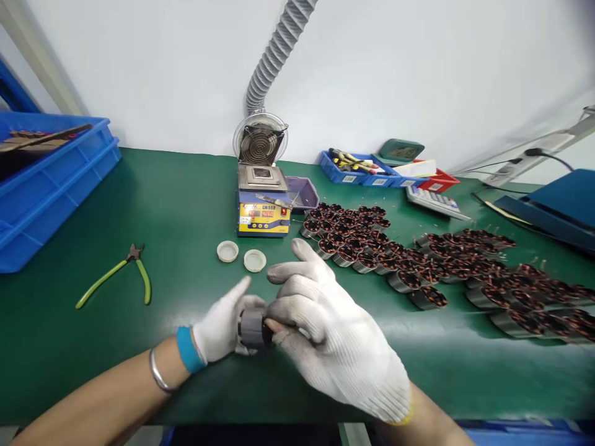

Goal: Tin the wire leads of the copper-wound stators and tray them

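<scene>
My left hand (227, 325), in a white knit glove with a blue wrist band, is closed round a grey motor stator (253, 328) held on its side just above the table. My right hand (320, 316), also in a white glove, pinches at the stator's right end, where a bare fingertip shows through the glove. Whatever lies between those fingertips is hidden. Ahead of the hands are two small round white dishes, one on the left (227, 251) and one on the right (255, 261). Behind them stands a blue and yellow solder pot (263, 210).
Green-handled cutters (139, 272) lie open at left, near a large blue crate (60, 167). Rows of copper-wound stators (365, 260) cover the right side. A purple tray (301, 192), tool bins (346, 176) and a calculator (437, 203) stand at the back. A grey duct (279, 52) hangs above the pot.
</scene>
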{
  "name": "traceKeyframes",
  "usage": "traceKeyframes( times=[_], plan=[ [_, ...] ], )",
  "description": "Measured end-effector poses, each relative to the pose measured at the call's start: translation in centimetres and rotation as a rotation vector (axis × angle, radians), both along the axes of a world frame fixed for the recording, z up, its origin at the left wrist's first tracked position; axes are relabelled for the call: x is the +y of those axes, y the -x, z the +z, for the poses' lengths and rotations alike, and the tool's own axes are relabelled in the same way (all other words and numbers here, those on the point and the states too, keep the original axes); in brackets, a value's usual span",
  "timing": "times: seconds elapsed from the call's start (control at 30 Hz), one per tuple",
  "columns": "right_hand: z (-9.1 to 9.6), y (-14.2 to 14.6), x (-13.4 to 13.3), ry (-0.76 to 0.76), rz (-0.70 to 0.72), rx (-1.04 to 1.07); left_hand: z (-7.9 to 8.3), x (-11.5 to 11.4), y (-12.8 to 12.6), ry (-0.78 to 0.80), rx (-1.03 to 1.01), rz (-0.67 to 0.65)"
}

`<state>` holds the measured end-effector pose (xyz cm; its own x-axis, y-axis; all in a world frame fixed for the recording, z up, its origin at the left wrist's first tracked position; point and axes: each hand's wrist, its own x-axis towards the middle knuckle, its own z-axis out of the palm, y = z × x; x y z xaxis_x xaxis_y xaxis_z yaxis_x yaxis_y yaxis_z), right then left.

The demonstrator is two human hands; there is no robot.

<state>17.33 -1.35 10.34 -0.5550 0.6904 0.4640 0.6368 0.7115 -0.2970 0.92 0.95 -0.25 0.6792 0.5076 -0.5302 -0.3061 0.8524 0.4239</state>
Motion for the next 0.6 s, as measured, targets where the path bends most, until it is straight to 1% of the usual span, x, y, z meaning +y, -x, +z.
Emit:
traceKeyframes(
  times=[0.03, 0.07, 0.1, 0.13, 0.17, 0.23, 0.27, 0.3, 0.33, 0.37, 0.4, 0.43, 0.47, 0.5, 0.53, 0.57, 0.6],
  plan=[
    [0.0, -0.1, 0.0, 0.005, 0.003, -0.010, 0.0, -0.4, -0.2, -0.019, -0.052, -0.131],
    [-0.1, -0.2, 0.0, 0.014, -0.003, -0.019, 0.1, -0.8, -0.3, -0.062, -0.099, -0.216],
    [-0.2, -0.4, -0.1, 0.021, -0.013, -0.024, 0.3, -1.2, -0.4, -0.115, -0.130, -0.248],
    [-0.4, -0.6, -0.2, 0.023, -0.025, -0.022, 0.6, -1.4, -0.4, -0.170, -0.138, -0.225],
    [-0.5, -0.8, -0.4, 0.021, -0.045, -0.009, 0.9, -1.6, -0.4, -0.224, -0.115, -0.151],
    [-1.0, -1.1, -0.7, 0.027, -0.101, 0.055, 1.5, -1.7, -0.1, -0.382, 0.028, 0.074],
    [-1.4, -1.1, -0.7, 0.054, -0.141, 0.124, 1.7, -1.7, 0.1, -0.502, 0.133, 0.193],
    [-1.9, -1.1, -0.8, 0.120, -0.190, 0.228, 1.8, -1.8, 0.2, -0.656, 0.239, 0.302],
    [-2.5, -1.1, -0.8, 0.218, -0.251, 0.378, 1.7, -1.9, 0.3, -0.823, 0.329, 0.400],
    [-3.3, -1.2, -0.7, 0.328, -0.312, 0.578, 1.6, -2.0, 0.4, -0.971, 0.396, 0.494],
    [-4.0, -1.2, -0.7, 0.430, -0.365, 0.811, 1.4, -2.1, 0.3, -1.079, 0.435, 0.572],
    [-4.8, -1.3, -0.6, 0.506, -0.408, 1.048, 1.2, -2.1, 0.3, -1.133, 0.452, 0.628],
    [-5.6, -1.4, -0.7, 0.544, -0.439, 1.248, 1.1, -2.2, 0.2, -1.129, 0.463, 0.659],
    [-6.4, -1.5, -0.8, 0.550, -0.468, 1.374, 1.0, -2.1, 0.1, -1.079, 0.473, 0.666],
    [-7.0, -1.5, -1.0, 0.543, -0.500, 1.396, 1.1, -2.0, -0.1, -1.004, 0.477, 0.646],
    [-7.6, -1.4, -1.3, 0.543, -0.534, 1.314, 1.2, -1.9, -0.2, -0.924, 0.465, 0.606],
    [-8.0, -1.2, -1.7, 0.547, -0.564, 1.159, 1.3, -1.8, -0.3, -0.846, 0.443, 0.561]
  ],
)
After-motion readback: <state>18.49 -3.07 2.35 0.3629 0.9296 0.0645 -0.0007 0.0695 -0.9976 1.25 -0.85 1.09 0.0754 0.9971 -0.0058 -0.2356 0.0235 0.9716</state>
